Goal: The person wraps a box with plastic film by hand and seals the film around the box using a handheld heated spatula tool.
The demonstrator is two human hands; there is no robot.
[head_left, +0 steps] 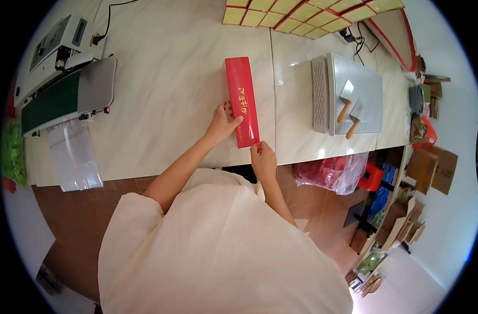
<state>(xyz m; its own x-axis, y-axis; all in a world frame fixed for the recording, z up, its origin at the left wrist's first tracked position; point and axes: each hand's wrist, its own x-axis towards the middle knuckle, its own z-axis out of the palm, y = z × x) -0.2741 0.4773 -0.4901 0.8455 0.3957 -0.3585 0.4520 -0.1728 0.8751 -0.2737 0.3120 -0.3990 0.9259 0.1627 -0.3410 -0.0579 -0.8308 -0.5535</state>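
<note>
A pale, marbled bench (171,104) carries everything here. At its left end is a machine with a green belt (53,102), and clear plastic bags (74,154) lie just below it. At the far side stands a stack of yellow boxes with red edges (296,15). To the right is a grey metal case (370,112). The long red box (244,99), with gold writing, lies near the middle of the bench, its near end towards the person. The left hand (222,126) has its grip around the box's left side, thumb on top. The right hand (263,158) has its grip pinching the near right corner. Two wooden-handled trowels (346,99) lie on the case.
</note>
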